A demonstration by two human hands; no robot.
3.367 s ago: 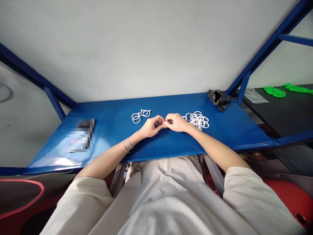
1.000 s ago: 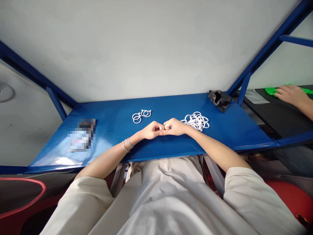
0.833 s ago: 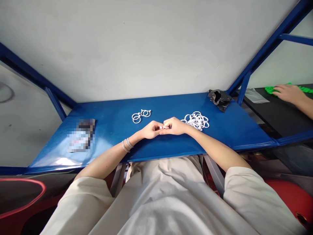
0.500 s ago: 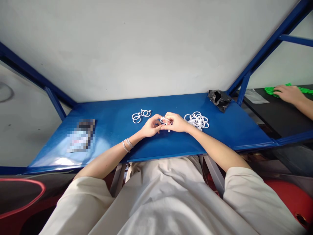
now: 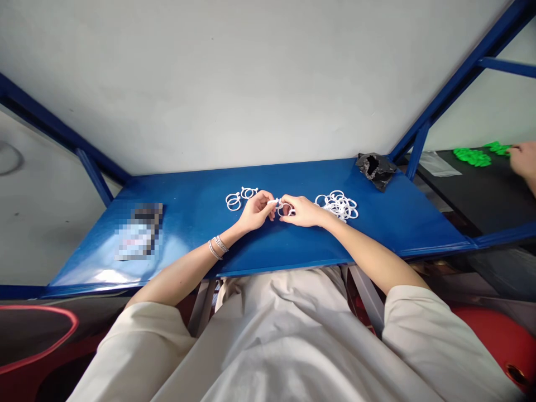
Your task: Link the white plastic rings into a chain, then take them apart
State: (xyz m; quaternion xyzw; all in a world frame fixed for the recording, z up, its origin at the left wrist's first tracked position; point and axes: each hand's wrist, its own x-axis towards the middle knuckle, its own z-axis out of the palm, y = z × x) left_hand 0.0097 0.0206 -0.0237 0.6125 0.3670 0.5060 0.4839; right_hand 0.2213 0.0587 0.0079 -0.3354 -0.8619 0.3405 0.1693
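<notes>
Above the blue table (image 5: 268, 251), my left hand (image 5: 255, 213) pinches a white plastic ring (image 5: 273, 204) between thumb and fingertips. Close by, my right hand (image 5: 305, 211) is closed on another white ring (image 5: 286, 210), which shows between its thumb and fingers. The two rings meet or overlap; whether they are linked I cannot tell. Behind my left hand lie some interlocked white rings with small knobs (image 5: 233, 201). Right of my right hand is a tangled pile of white rings (image 5: 341, 206).
A torn black plastic bag (image 5: 376, 170) stands at the back right corner. A blurred-out flat item (image 5: 140, 231) lies at the left. Blue frame bars (image 5: 419, 151) flank the table. On a black neighbouring table, another person's hand (image 5: 523, 162) is beside green pieces (image 5: 472, 157).
My hands have drawn slightly apart, and a ring now shows in each grip. The other person's hand has moved right, away from one green bunch.
</notes>
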